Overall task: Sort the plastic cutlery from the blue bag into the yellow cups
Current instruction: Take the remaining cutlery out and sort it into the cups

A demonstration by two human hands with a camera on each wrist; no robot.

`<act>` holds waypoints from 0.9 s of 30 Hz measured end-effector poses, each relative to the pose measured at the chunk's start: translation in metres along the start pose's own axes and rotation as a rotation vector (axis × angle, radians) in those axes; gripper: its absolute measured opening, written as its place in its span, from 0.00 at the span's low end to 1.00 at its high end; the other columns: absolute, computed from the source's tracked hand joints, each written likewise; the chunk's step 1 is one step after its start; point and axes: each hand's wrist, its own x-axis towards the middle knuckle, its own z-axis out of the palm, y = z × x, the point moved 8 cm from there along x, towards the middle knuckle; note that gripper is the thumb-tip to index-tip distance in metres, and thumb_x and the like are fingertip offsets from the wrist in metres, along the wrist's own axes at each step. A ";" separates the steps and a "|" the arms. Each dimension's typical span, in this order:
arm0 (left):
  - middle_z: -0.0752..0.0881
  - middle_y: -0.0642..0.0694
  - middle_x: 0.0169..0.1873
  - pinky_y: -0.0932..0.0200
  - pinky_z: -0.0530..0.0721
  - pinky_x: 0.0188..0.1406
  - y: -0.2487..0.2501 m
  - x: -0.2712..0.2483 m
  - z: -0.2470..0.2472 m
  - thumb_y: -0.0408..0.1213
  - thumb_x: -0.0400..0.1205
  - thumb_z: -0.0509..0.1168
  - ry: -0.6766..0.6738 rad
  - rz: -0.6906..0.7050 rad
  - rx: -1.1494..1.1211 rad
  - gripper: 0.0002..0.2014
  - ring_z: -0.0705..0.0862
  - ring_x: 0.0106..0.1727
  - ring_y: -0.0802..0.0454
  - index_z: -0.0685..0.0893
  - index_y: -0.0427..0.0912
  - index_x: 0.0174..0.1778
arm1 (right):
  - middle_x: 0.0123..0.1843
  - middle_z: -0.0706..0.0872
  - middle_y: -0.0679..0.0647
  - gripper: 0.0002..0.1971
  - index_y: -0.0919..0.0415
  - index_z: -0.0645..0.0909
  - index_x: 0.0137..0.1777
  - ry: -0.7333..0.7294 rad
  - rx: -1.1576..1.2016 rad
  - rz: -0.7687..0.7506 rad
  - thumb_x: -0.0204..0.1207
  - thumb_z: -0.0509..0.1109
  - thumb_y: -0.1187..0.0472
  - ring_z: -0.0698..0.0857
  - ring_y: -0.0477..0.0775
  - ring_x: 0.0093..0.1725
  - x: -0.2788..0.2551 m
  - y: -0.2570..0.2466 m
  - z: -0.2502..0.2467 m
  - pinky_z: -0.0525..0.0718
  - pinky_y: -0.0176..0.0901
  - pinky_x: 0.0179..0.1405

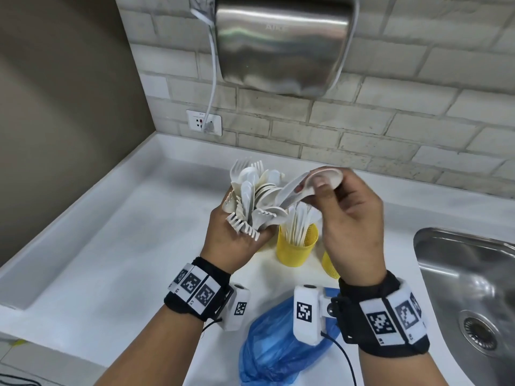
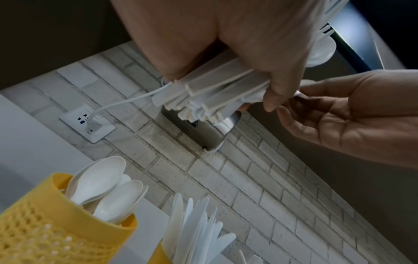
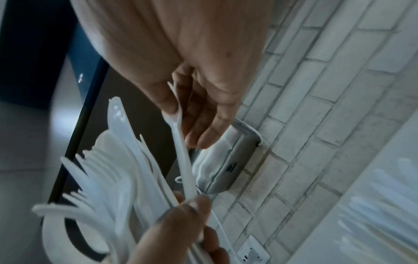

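My left hand (image 1: 239, 240) grips a fanned bundle of white plastic forks and spoons (image 1: 250, 196) above the counter; the left wrist view shows the bundle's handles (image 2: 208, 92) under the fingers. My right hand (image 1: 323, 190) pinches the bowl of one white spoon (image 1: 326, 176), whose handle (image 3: 182, 151) still runs down into the bundle. Below the hands stands a yellow cup (image 1: 296, 249) holding knives. A second yellow cup (image 1: 330, 264) is mostly hidden behind my right hand. In the left wrist view another yellow cup (image 2: 56, 223) holds spoons. The crumpled blue bag (image 1: 278, 346) lies near the front edge.
A steel sink (image 1: 468, 288) is set into the white counter (image 1: 111, 246) at the right. A metal hand dryer (image 1: 281, 43) hangs on the brick wall above, its cable plugged into a wall socket (image 1: 204, 122).
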 end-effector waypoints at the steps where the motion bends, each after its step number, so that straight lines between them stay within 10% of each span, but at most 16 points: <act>1: 0.89 0.54 0.45 0.76 0.81 0.52 -0.001 -0.001 0.002 0.17 0.71 0.79 -0.023 0.006 -0.002 0.19 0.88 0.50 0.73 0.85 0.34 0.55 | 0.49 0.90 0.65 0.07 0.69 0.79 0.50 0.066 0.081 0.012 0.89 0.62 0.69 0.90 0.66 0.48 0.002 -0.003 -0.005 0.89 0.62 0.51; 7: 0.87 0.57 0.34 0.80 0.78 0.44 -0.004 -0.001 0.009 0.11 0.69 0.75 -0.074 0.029 -0.012 0.15 0.86 0.41 0.77 0.83 0.22 0.51 | 0.35 0.75 0.59 0.07 0.60 0.72 0.57 0.133 0.196 -0.148 0.93 0.53 0.65 0.75 0.57 0.28 0.008 -0.046 -0.021 0.81 0.50 0.35; 15: 0.89 0.58 0.43 0.71 0.81 0.52 0.006 0.000 0.007 0.33 0.68 0.76 -0.027 0.082 0.079 0.20 0.88 0.48 0.66 0.85 0.31 0.55 | 0.38 0.86 0.52 0.03 0.61 0.87 0.46 -0.067 -0.235 -0.233 0.81 0.76 0.67 0.79 0.48 0.35 -0.004 -0.055 0.009 0.78 0.37 0.38; 27: 0.92 0.49 0.52 0.71 0.82 0.56 0.013 0.000 0.004 0.23 0.73 0.79 0.009 0.137 0.064 0.19 0.90 0.56 0.65 0.86 0.30 0.60 | 0.44 0.89 0.57 0.11 0.61 0.84 0.57 -0.091 -0.045 -0.108 0.78 0.77 0.69 0.85 0.47 0.38 -0.019 -0.027 0.012 0.84 0.42 0.36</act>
